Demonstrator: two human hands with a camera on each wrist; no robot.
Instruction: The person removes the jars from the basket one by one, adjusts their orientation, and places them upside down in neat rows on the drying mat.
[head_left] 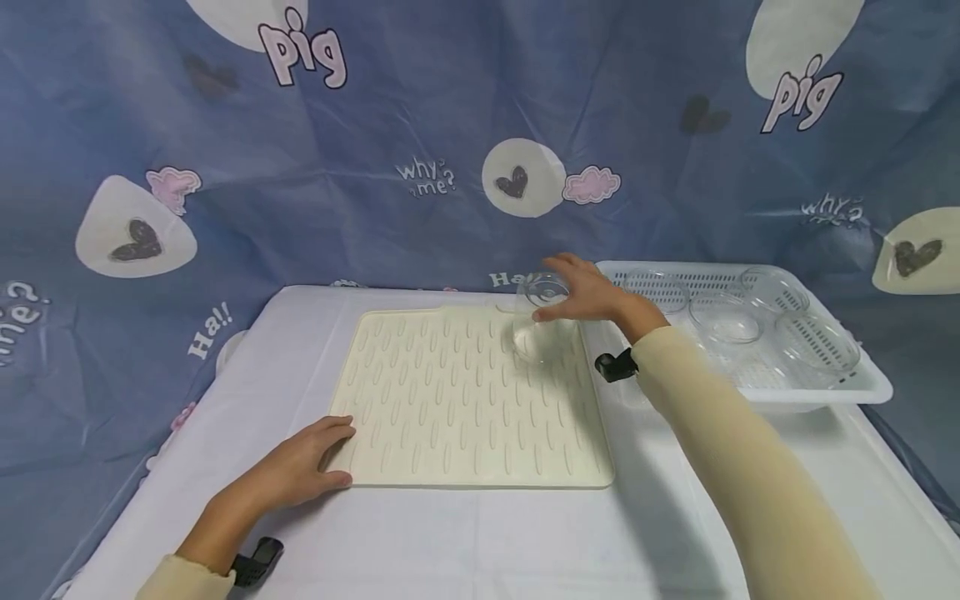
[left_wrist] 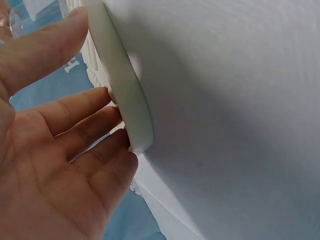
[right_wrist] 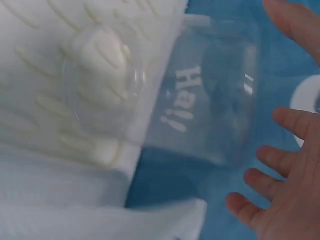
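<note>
A clear plastic or glass cup (head_left: pixel 531 340) stands at the far right corner of a cream ridged draining mat (head_left: pixel 450 400). Around its upper end is my right hand (head_left: pixel 581 290); in the right wrist view that hand's fingers (right_wrist: pixel 270 187) are spread, with a gap between them and the cup (right_wrist: pixel 200 95). Which end of the cup is its mouth, I cannot tell. At the mat's near left corner my left hand (head_left: pixel 303 462) rests, fingertips touching the mat's edge (left_wrist: pixel 132 105) and thumb at the front edge.
A white perforated basket (head_left: pixel 847 392) sits on the right of the white-covered table (head_left: pixel 420 542), with several clear round containers (head_left: pixel 727 321) in it. Its left side lies close to my right wrist. Behind the table hangs a blue printed cloth (head_left: pixel 420 100).
</note>
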